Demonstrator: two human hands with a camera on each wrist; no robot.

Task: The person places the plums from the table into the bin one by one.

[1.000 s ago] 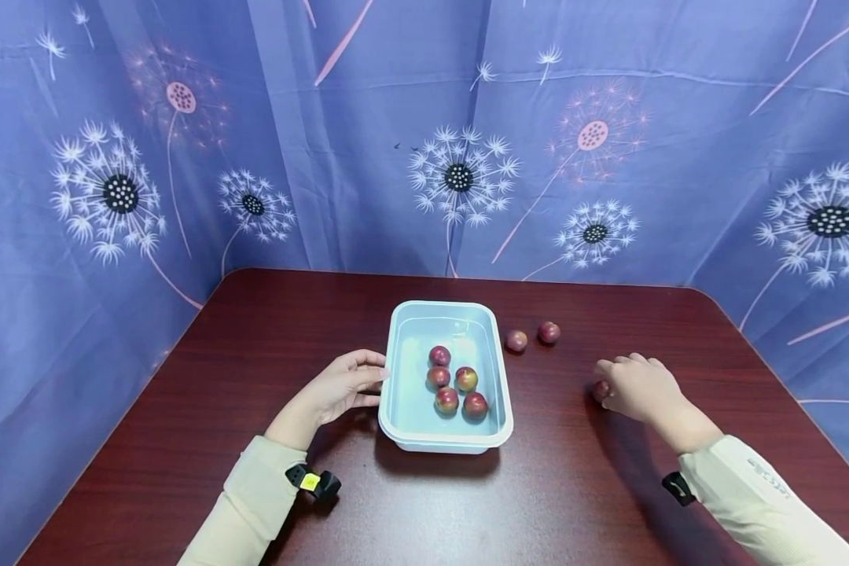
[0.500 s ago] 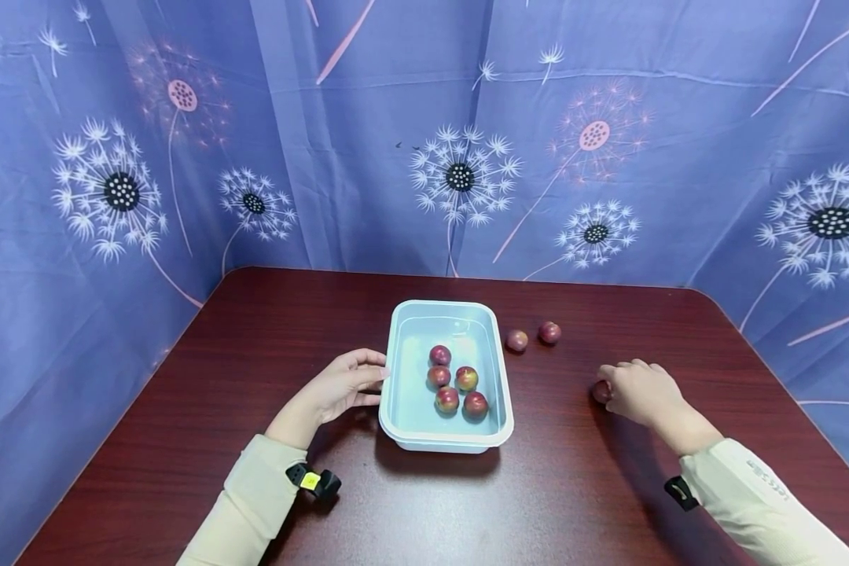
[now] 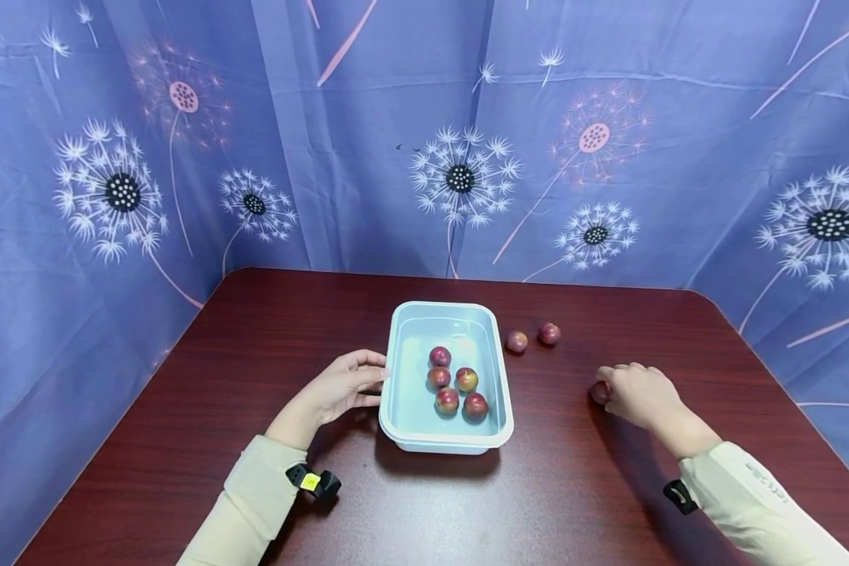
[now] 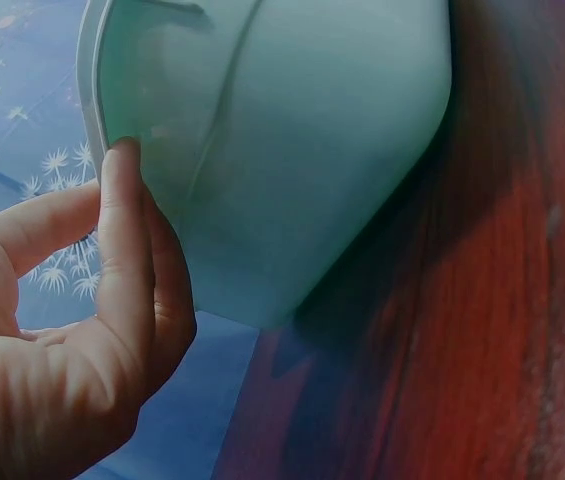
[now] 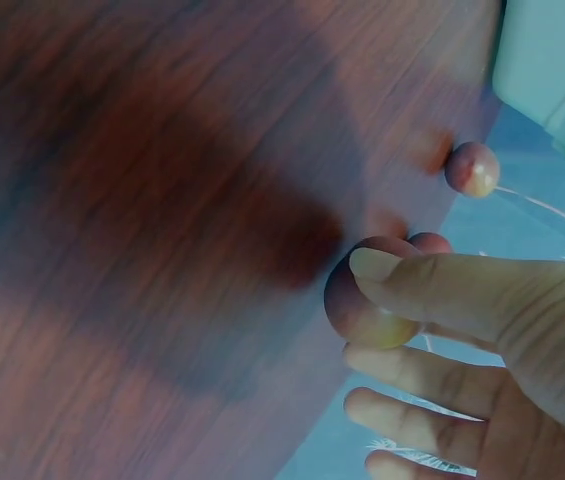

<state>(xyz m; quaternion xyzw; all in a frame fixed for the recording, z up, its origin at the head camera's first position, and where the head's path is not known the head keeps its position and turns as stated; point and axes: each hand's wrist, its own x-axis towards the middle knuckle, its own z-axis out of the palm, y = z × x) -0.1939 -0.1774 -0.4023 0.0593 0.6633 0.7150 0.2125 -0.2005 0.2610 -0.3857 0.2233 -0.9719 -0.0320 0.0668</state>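
Forearms (image 3: 244, 499) angled inward, left grip (image 3: 339, 387) with fingers (image 4: 127, 240) extended, right grip (image 3: 640, 395) pinching between thumb (image 5: 442, 295) and fingers

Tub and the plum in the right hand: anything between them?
Head view: bare table straight between the tub and held plum; two loose plums sit farther back.

Round red fruits (image 3: 446, 401) partly tinged yellow; rectangular plastic tub (image 3: 412, 338) coloured pale blue. Blue cloth backdrop (image 3: 368, 157) printed with white and pink dandelions (image 3: 460, 178).

I count eight plums (image 3: 466, 380): five in one tub (image 3: 446, 441), two toward one table (image 3: 290, 330)'s far edge, one in my right hand (image 3: 640, 393); also two black straps (image 3: 325, 486).
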